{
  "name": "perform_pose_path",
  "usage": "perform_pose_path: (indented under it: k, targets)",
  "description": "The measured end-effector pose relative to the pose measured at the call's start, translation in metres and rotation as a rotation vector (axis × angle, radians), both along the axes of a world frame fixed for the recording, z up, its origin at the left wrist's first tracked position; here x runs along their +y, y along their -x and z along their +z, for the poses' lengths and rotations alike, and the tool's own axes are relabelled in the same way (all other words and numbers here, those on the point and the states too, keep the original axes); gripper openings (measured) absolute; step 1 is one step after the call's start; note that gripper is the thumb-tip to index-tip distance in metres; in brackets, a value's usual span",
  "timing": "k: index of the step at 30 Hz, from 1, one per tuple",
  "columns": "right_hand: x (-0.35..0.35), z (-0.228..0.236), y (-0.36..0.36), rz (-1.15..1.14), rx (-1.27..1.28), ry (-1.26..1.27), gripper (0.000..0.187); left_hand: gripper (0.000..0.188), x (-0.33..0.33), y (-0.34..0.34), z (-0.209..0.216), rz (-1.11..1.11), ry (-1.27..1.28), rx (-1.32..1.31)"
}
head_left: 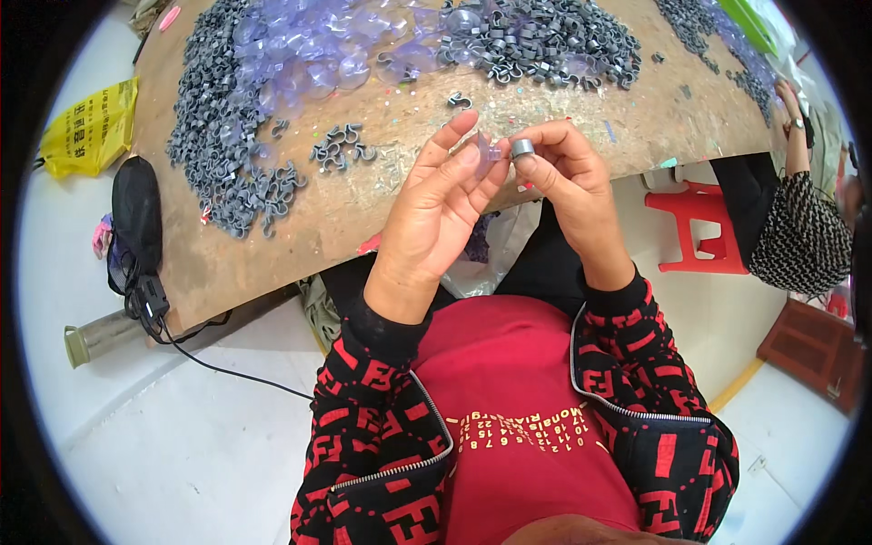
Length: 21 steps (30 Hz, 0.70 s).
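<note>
Above the near edge of the wooden table, my left hand (pixel 422 213) pinches a clear, purple-tinted suction cup (pixel 488 156) between thumb and fingers. Close beside it, my right hand (pixel 581 186) grips a grey plastic clip (pixel 522 148) with thumb and forefinger. The two pieces are nearly together; whether they touch is hard to make out. Beyond my hands lie a heap of grey clips (pixel 554 45) and a spread of clear suction cups (pixel 309 45). More grey clips (pixel 204 109) run down the left side, with a small cluster of clips (pixel 341 147) nearer me.
The worn table (pixel 291 241) curves around in front of me. At its left are a yellow bag (pixel 91 132), a black pouch (pixel 136 213) with a cable, and a bottle (pixel 100 336). On the right stand a red stool (pixel 699 227) and another person (pixel 804 218) beside a green tray (pixel 749 25).
</note>
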State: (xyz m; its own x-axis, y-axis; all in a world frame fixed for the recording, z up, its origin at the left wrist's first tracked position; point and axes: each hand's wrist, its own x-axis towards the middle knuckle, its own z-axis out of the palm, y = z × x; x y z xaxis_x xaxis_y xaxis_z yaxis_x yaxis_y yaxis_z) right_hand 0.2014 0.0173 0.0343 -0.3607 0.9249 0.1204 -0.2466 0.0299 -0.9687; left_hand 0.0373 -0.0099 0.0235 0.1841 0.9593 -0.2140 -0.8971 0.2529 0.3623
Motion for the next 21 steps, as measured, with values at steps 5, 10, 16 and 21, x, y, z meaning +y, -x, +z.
perform_pose_path:
  k: [5, 10, 16, 21]
  targets:
    - [0.002, -0.002, -0.001, -0.055, -0.023, 0.038, 0.016, 0.029, 0.000, 0.002, -0.010, -0.069, -0.046, 0.036]
    - [0.002, -0.008, 0.002, -0.045, -0.028, 0.028, 0.019, 0.016, -0.001, -0.001, -0.019, 0.011, -0.053, -0.069]
    - [-0.001, -0.008, 0.004, -0.090, 0.002, -0.022, 0.020, 0.008, 0.002, -0.004, -0.022, 0.009, 0.025, -0.127]
    - [-0.010, 0.007, 0.006, -0.017, -0.074, -0.029, 0.020, 0.012, -0.004, -0.001, -0.016, 0.035, 0.117, -0.052]
